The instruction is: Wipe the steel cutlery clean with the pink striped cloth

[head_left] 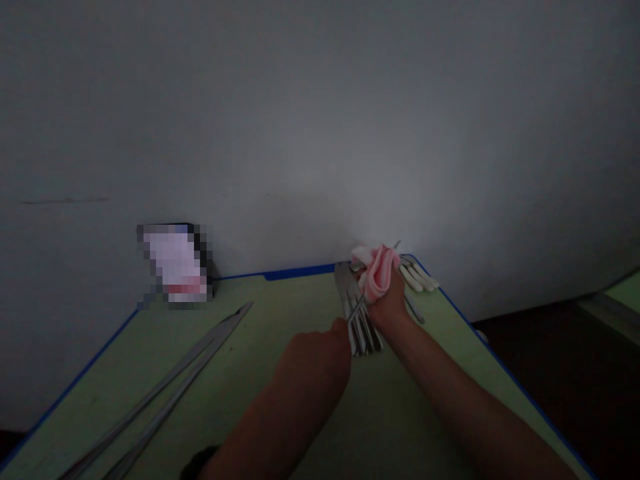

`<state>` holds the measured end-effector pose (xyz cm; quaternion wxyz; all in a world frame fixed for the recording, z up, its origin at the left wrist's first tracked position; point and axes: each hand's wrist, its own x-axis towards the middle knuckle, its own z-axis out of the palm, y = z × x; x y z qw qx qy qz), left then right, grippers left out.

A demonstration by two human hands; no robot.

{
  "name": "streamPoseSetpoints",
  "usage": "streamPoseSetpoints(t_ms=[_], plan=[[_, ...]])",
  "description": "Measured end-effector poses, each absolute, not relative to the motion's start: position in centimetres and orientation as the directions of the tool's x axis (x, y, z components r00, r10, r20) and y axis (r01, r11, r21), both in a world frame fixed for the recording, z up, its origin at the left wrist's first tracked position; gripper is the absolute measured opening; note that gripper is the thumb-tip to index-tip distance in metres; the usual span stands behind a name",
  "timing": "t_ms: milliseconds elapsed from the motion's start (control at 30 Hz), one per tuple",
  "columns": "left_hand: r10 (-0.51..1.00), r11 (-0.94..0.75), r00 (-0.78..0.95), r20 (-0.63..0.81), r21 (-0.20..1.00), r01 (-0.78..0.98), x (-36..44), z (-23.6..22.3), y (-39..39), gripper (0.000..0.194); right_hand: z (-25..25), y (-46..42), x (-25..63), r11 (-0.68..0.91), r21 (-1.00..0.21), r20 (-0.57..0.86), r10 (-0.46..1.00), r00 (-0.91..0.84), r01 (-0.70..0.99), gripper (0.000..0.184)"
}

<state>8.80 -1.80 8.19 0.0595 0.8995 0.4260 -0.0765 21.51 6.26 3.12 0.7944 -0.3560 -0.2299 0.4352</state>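
My left hand is closed round one end of a thin metal piece of cutlery. The other end runs into a folded pink cloth, and a narrow tip pokes out beyond it. Pressed round that cloth is my right hand, its fingers mostly hidden. Beneath and between the hands lies a row of several metal utensils, with a broad flat metal piece behind. Whether the held cutlery is a knife or something else, I cannot tell.
White-handled utensils lie at the back right, near a single metal handle. Long metal tongs rest on the left of the green, blue-edged table. A blurred phone-like device leans against the wall.
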Motion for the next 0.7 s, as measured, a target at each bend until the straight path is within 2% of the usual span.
streamPoseSetpoints(t_ms=[100,167,267,333,433,533,700], plan=[[0.763,-0.612,0.601,-0.237,0.036,0.79,8.5,9.3,-2.0,0.031,4.6,6.3,23.2,0.4,-0.713,0.024,0.834,0.551,-0.575,0.022],[0.73,-0.639,0.64,-0.242,0.091,0.764,8.3,9.7,-2.0,0.03,5.9,6.1,24.2,0.433,-0.669,0.02,0.823,0.568,-0.604,0.021],[0.662,-0.714,0.736,-0.139,0.183,0.676,8.1,9.7,-1.8,0.026,7.4,5.6,25.3,0.457,-0.625,0.038,0.828,0.559,-0.633,0.019],[0.633,-0.755,0.773,-0.039,0.191,0.628,8.1,9.6,-1.6,0.025,7.9,5.5,25.5,0.464,-0.606,0.035,0.827,0.56,-0.646,0.018],[0.646,-0.759,0.762,0.04,0.136,0.637,8.4,9.6,-1.5,0.029,7.8,5.7,24.9,0.445,-0.583,-0.031,0.824,0.566,-0.68,0.019],[0.673,-0.74,0.738,0.051,0.05,0.671,8.7,9.5,-1.3,0.029,6.5,5.8,23.3,0.416,-0.596,-0.063,0.828,0.556,-0.687,0.018],[0.727,-0.686,0.686,0.017,-0.025,0.728,8.7,8.6,0.3,0.024,3.9,4.9,19.3,0.306,-0.762,0.041,0.902,0.429,-0.57,0.021]])
